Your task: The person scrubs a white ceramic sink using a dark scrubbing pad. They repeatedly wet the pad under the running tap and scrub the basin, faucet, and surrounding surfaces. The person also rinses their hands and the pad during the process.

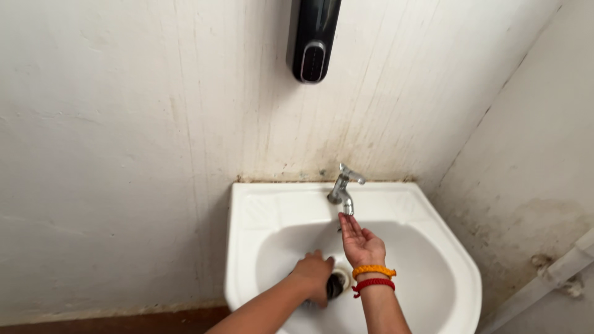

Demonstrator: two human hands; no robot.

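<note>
- Our left hand (314, 272) is down in the white sink (247, 247), fingers wrapped around a dark object (335, 286) by the drain.
- Our right hand (361, 242) lies palm-up, fingers apart, under the metal tap (342, 188).

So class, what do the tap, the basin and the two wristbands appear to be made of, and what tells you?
Tap: polished metal, judging by its silvery shine. Basin: glazed ceramic probably, white and glossy. Orange wristband and red wristband: likely thread or beads; too small to tell.
</note>
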